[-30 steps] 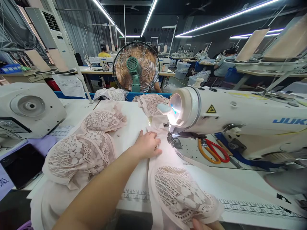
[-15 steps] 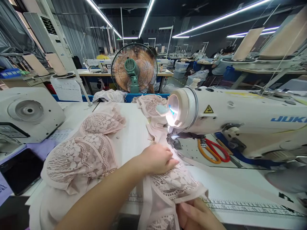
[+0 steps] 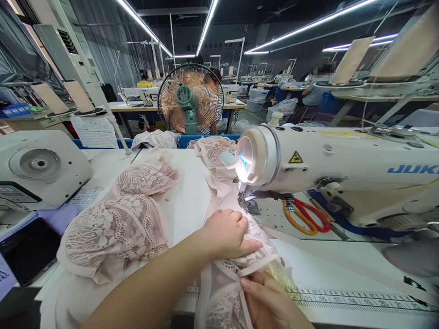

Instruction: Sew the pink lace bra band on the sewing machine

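A pale pink lace garment [image 3: 222,278] runs from the table's front edge up to the needle area of the white sewing machine [image 3: 360,160]. My left hand [image 3: 228,234] lies on the lace just in front of the presser foot, fingers close together and pressing the fabric. Lower down, my right hand [image 3: 264,294] pinches the garment's edge between thumb and fingers, with part of the hand under the cloth. The machine's lamp lights the fabric near the needle.
Pink lace pieces [image 3: 113,228] are piled on the left, beside a black phone [image 3: 29,251] and another machine [image 3: 41,169]. Scissors with orange and red handles [image 3: 305,217] lie under the machine arm. A fan [image 3: 191,98] stands beyond the table, with people farther back.
The garment has moved up towards the needle. My right hand has shifted slightly left and up with the fabric edge, and my left hand's thumb reaches a little farther right.
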`<state>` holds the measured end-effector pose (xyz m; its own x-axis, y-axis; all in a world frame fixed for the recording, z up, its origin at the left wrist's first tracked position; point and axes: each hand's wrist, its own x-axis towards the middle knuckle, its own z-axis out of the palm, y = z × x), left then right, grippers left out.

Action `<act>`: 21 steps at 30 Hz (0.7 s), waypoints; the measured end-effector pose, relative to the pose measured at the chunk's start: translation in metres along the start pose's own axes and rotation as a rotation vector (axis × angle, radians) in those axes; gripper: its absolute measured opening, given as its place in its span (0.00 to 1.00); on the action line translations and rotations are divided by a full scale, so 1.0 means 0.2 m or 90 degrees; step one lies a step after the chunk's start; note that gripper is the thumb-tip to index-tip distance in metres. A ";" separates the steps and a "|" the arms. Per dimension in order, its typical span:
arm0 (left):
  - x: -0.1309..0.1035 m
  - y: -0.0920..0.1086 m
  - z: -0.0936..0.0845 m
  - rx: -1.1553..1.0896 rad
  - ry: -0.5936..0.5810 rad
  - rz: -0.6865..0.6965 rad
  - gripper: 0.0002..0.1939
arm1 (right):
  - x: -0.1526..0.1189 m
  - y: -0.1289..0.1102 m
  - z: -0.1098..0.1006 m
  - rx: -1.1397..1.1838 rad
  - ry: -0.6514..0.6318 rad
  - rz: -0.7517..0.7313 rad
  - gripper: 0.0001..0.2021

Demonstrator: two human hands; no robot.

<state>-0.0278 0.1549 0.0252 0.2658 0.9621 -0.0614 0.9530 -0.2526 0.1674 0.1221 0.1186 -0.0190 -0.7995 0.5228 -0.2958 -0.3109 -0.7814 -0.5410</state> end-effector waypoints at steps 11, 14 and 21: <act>0.02 0.01 0.02 0.108 -0.011 -0.007 0.33 | 0.01 -0.03 0.01 -0.120 0.011 0.023 0.18; 0.03 0.00 0.03 0.131 0.009 -0.011 0.34 | 0.01 -0.03 0.02 -0.125 -0.007 0.020 0.16; 0.06 -0.03 0.05 0.130 0.019 -0.060 0.37 | 0.01 -0.04 0.04 -0.116 -0.016 -0.005 0.13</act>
<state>-0.0297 0.1678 0.0143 0.1721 0.9843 -0.0385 0.9840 -0.1736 -0.0406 0.1185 0.1228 -0.0100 -0.8106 0.5187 -0.2719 -0.2213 -0.7012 -0.6778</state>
